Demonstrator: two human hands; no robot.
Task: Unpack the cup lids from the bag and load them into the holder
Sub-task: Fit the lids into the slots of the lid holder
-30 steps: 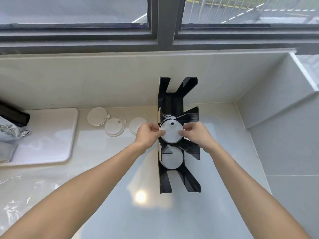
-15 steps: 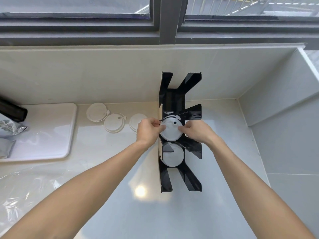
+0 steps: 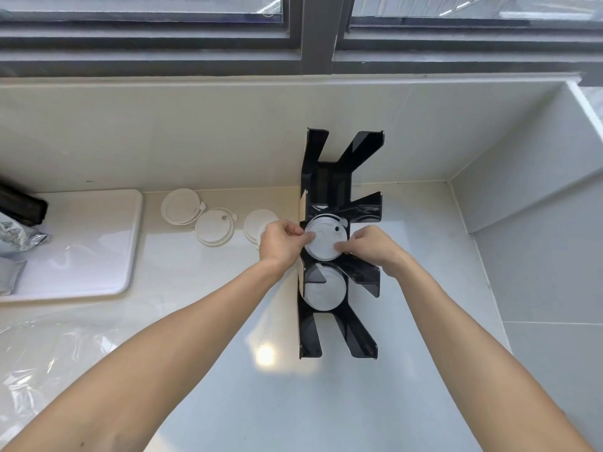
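A black slotted lid holder [image 3: 329,184] stands on the counter against the back wall. My left hand [image 3: 280,244] and my right hand [image 3: 368,244] pinch a white cup lid [image 3: 323,240] from both sides, over the holder's middle compartment. Below it, the nearer compartment holds a stack of white lids [image 3: 323,290]. Three loose white lids lie on the counter to the left: one far left [image 3: 180,206], one in the middle [image 3: 214,227], and one [image 3: 256,225] partly hidden behind my left hand. The clear plastic bag [image 3: 42,357] lies crumpled at the lower left.
A white tray [image 3: 98,243] sits on the left with a foil pouch [image 3: 16,236] and a dark object [image 3: 23,203] at its far edge. The counter meets a white side wall [image 3: 522,197] on the right and a window ledge behind.
Both hands keep hold of the lid over the middle compartment; the lid has turned slightly and sits a little lower between the holder's walls. The camera has tilted a bit.
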